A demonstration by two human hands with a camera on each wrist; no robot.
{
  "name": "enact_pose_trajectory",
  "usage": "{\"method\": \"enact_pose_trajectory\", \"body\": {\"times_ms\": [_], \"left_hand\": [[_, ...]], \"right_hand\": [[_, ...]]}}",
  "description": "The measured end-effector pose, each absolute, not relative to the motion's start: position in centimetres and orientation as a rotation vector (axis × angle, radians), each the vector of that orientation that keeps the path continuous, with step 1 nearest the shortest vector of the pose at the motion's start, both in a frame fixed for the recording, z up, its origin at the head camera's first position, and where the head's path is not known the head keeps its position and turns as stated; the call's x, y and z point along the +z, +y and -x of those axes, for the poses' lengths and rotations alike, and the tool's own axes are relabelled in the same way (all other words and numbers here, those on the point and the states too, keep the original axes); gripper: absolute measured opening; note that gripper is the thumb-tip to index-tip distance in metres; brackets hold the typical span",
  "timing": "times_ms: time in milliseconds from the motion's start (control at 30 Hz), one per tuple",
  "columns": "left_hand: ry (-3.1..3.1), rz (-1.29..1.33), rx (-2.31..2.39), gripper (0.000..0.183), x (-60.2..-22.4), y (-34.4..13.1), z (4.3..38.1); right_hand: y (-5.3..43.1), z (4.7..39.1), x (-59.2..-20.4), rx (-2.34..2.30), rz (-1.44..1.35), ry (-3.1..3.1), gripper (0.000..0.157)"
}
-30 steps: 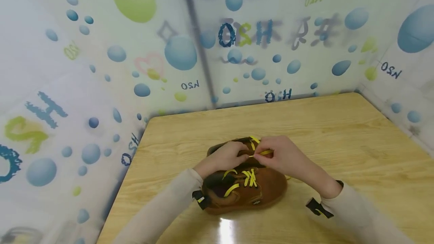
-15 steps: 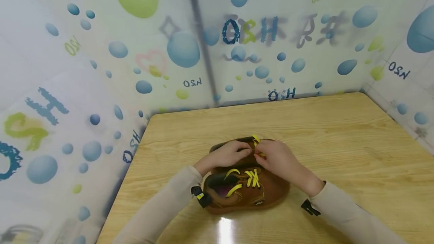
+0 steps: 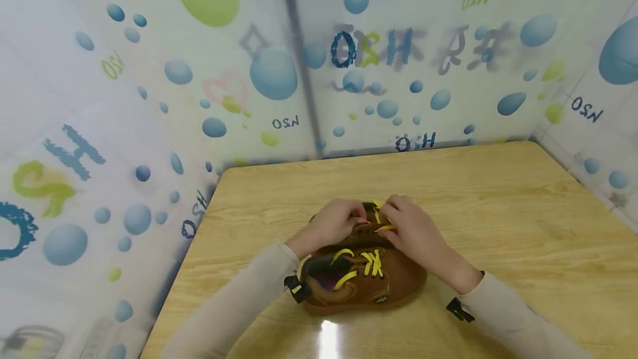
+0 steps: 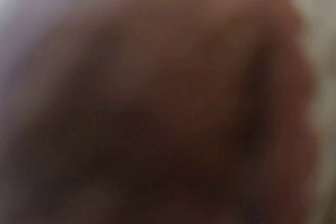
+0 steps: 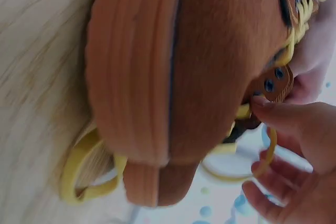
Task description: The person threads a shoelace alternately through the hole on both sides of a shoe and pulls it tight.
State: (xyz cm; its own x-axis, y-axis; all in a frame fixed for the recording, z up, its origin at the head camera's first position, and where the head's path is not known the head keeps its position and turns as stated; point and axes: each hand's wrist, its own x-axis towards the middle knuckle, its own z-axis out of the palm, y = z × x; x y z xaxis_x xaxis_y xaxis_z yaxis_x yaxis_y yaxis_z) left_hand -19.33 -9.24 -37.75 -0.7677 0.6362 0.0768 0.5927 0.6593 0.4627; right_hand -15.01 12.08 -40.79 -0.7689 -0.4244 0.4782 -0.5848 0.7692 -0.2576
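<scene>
In the head view, a far shoe [image 3: 370, 237] sits on the desk [image 3: 473, 193] at 12 o'clock from a near shoe [image 3: 404, 284]. The right hand [image 3: 417, 237], at about 1 o'clock from the near shoe, pinches a yellow lace [image 3: 386, 227] beside the far shoe's eyelets; the left hand [image 3: 334, 223], at 11 o'clock, has fingers bent at the eyelet edge, but whether it grips anything I cannot tell. The lace could slip if the pinch loosens, or miss or snag at an eyelet, since the fingers crowd those small holes; an uneven pull could shift the shoe. The near shoe's mouth, toward 9 o'clock, shows a purple lining [image 3: 327, 281], with loose lace ends [image 3: 345, 280] lying about the rim.
</scene>
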Motion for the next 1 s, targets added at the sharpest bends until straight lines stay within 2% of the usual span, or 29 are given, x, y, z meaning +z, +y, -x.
{"method": "enact_pose_trajectory", "body": {"times_ms": [133, 300, 433, 633, 800, 1000], "left_hand": [[2.76, -0.854, 1.249, 0.012, -35.9, -10.9, 19.0], [2.07, -0.736, 1.991, 0.019, -34.4, -12.5, 19.2], [1.813, -0.701, 2.087, 0.021, -34.5, -12.5, 19.1], [1.873, -0.712, 2.103, 0.015, -34.8, -12.0, 18.9], [1.963, -0.725, 2.156, 0.014, -33.8, -12.2, 18.5], [2.065, -0.841, 2.355, 0.013, -31.6, -14.7, 17.1]], "right_hand": [[13.8, 15.5, -41.3, 1.052, -0.619, -2.687, 0.021], [14.7, 16.2, -41.9, 1.489, -0.569, -2.782, 0.025], [14.1, 16.7, -41.9, 1.542, -0.613, -2.787, 0.023], [13.2, 17.3, -41.6, 1.477, -0.631, -2.849, 0.014], [12.8, 17.7, -41.3, 1.339, -0.607, -2.944, 0.017], [12.3, 18.2, -41.1, 1.292, -0.557, -3.044, 0.02]]}}
